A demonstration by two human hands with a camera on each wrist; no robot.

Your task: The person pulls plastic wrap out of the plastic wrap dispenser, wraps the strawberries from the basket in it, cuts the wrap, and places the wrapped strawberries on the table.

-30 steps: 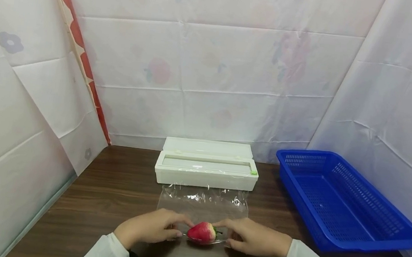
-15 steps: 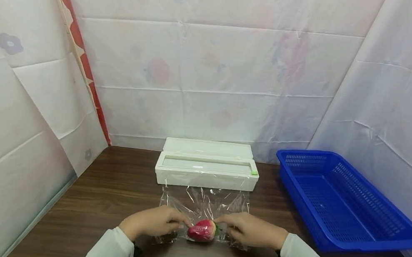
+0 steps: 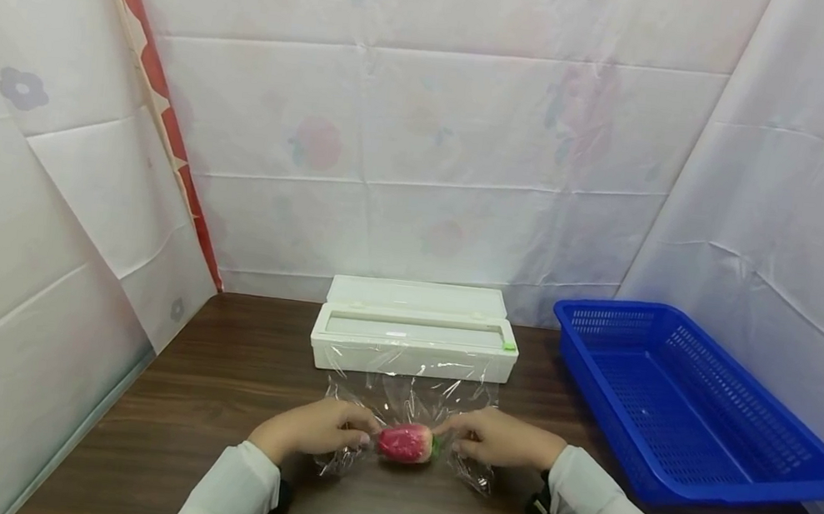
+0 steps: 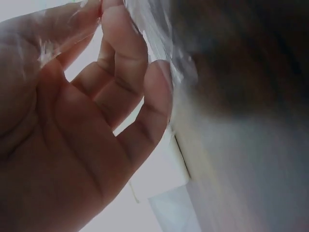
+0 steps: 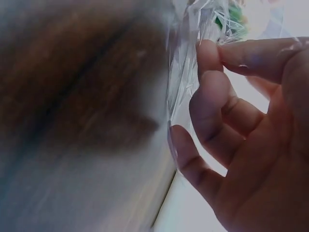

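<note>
A red strawberry (image 3: 403, 443) with a pale top and green leaves lies wrapped in clear cling film (image 3: 405, 399), between both hands in the head view. The film runs back from it to a white cling film dispenser (image 3: 412, 362) with its lid up. At the strawberry's tip, my left hand (image 3: 318, 429) pinches film with thumb and curled fingers. My right hand (image 3: 502, 440) does the same at the leafy end. In the right wrist view, crinkled film (image 5: 186, 72) passes along the fingertips, green leaves (image 5: 231, 19) behind it. Loose film ends droop below both hands.
A blue perforated plastic basket (image 3: 596, 402) stands on the right of the dark wooden table (image 3: 215, 404). A green slider (image 3: 508, 347) sits at the dispenser's right end. White printed sheets (image 3: 421, 166) enclose the table at the back and sides.
The strawberry has rolled away from the person, towards the dispenser, and film now covers it. Both hands have moved forward with it. The film behind has bunched into creases.
</note>
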